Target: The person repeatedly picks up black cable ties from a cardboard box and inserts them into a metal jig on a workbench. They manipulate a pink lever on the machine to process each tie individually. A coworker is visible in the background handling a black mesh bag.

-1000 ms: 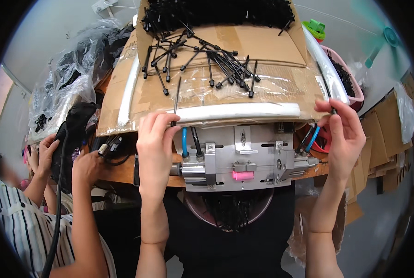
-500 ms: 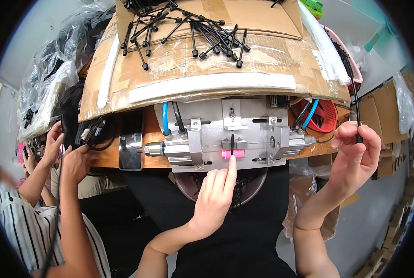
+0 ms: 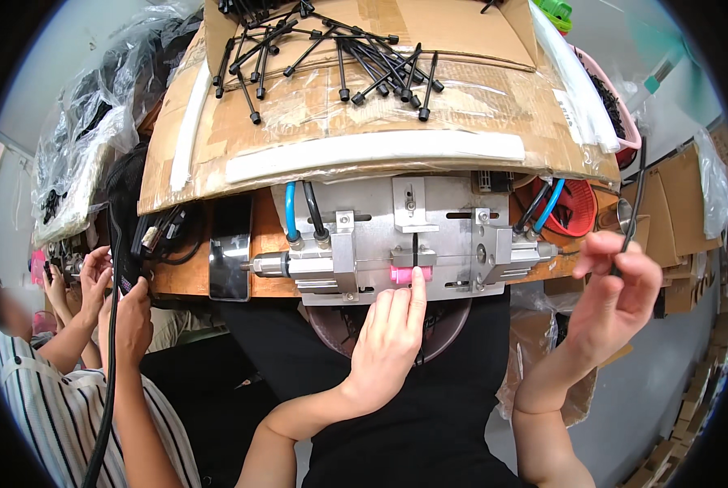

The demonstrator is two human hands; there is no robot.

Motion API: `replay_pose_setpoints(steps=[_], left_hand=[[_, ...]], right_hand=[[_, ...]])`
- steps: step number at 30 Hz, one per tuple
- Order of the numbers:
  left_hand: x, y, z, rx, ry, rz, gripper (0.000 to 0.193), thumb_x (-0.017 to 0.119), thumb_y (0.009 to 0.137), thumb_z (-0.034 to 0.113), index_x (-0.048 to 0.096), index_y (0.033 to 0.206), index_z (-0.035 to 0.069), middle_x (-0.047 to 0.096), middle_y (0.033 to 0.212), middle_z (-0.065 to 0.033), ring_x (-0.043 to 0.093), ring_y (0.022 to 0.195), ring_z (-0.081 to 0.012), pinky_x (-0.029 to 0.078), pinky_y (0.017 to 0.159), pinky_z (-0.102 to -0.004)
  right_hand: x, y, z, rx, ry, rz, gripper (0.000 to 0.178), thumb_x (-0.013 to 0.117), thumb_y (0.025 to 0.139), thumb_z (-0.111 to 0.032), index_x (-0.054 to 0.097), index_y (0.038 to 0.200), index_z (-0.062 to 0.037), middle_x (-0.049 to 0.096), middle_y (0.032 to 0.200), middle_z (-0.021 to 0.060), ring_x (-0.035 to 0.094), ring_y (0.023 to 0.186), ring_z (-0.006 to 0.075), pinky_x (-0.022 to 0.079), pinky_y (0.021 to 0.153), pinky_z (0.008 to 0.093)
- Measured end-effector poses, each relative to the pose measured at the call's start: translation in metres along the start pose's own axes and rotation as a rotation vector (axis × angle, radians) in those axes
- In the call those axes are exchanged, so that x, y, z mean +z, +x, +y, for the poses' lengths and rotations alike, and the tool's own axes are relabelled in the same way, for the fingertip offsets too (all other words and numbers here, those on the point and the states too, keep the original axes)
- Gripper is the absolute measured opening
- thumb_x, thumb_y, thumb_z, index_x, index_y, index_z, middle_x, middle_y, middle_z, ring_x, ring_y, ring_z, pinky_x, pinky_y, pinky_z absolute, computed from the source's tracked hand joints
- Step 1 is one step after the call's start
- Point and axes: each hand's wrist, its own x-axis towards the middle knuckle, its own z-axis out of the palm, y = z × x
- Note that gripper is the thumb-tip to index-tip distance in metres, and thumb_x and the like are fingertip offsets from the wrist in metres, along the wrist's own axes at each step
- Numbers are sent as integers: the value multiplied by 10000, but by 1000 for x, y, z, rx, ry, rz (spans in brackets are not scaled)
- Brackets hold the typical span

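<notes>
My left hand (image 3: 386,350) reaches to the metal fixture (image 3: 380,203) in the middle, its index finger stretched out and the other fingers bent. That fingertip touches the pink block (image 3: 400,275) at the fixture's front, at the lower end of a thin black rod (image 3: 415,244) lying there. My right hand (image 3: 612,301) is raised at the right, clear of the fixture. Its thumb and fingers pinch another slender black rod (image 3: 638,191), which stands up above the hand; its lower end is partly hidden by the fingers.
Black rods with knobbed ends (image 3: 388,77) lie loose on a cardboard box (image 3: 299,98) behind the fixture. A phone (image 3: 230,264) rests to the left, a red basket (image 3: 571,207) to the right. Below the fixture is a bowl (image 3: 331,325). A co-worker's hands (image 3: 128,317) handle dark strands at the left.
My right hand has moved slightly down and left, and its rod now leans to the right. My left fingertip has moved slightly right and up, staying at the pink block.
</notes>
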Motion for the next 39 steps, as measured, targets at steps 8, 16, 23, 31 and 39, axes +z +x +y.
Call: replay_pose_setpoints(steps=[8, 16, 23, 31, 39], left_hand=[[-27, 1, -8, -89, -260, -48, 721, 708, 761, -25, 419, 1421, -34, 543, 1045, -126, 526, 975, -290, 456, 866, -373], [-64, 4, -32, -213, -226, 152, 704, 724, 737, -51, 467, 1392, -36, 554, 1019, -121, 523, 938, -283, 450, 826, -378], [-68, 8, -39, -192, -273, 121, 670, 720, 743, -62, 490, 1372, -38, 542, 1017, -132, 527, 940, -286, 462, 817, -378], [-73, 165, -97, 151, -204, 405, 327, 687, 791, 26, 640, 1114, 20, 576, 1008, -148, 539, 990, -331, 448, 870, -405], [-82, 200, -135, 240, -414, 152, 162, 731, 778, 31, 706, 937, 33, 640, 879, -82, 616, 819, -205, 499, 760, -301]], right_hand=[[38, -85, 10, 140, -294, -405, 535, 779, 713, 70, 593, 1214, 51, 662, 883, 135, 628, 737, 216, 528, 659, 308], [69, -113, 34, 92, -386, -587, 684, 764, 714, 63, 494, 1342, 94, 549, 711, 99, 532, 630, 215, 465, 608, 345], [67, -103, 30, 155, -339, -640, 706, 768, 726, 35, 485, 1373, 54, 518, 696, 88, 512, 641, 212, 455, 618, 345], [83, 41, 38, -328, -543, -538, 310, 668, 793, 18, 622, 1099, 1, 617, 864, 124, 587, 795, 297, 494, 686, 392], [97, 122, 92, -211, -600, -913, 129, 637, 837, -99, 623, 947, -34, 626, 879, 155, 608, 894, 351, 488, 776, 431]])
